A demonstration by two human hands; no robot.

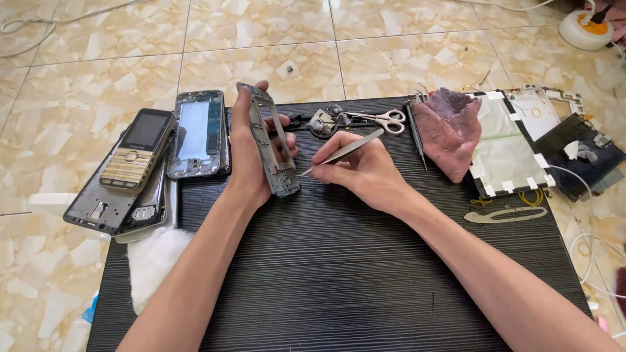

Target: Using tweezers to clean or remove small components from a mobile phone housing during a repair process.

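Observation:
My left hand holds a grey phone frame upright on its edge over a black ribbed mat. My right hand grips metal tweezers like a pen. The tweezer tip touches the lower part of the frame, near its bottom end.
A keypad phone lies on stacked phone frames at the left, beside an opened phone body. Scissors, a purple cloth, a taped panel and a dark board lie at the right. White wadding sits at the mat's left edge.

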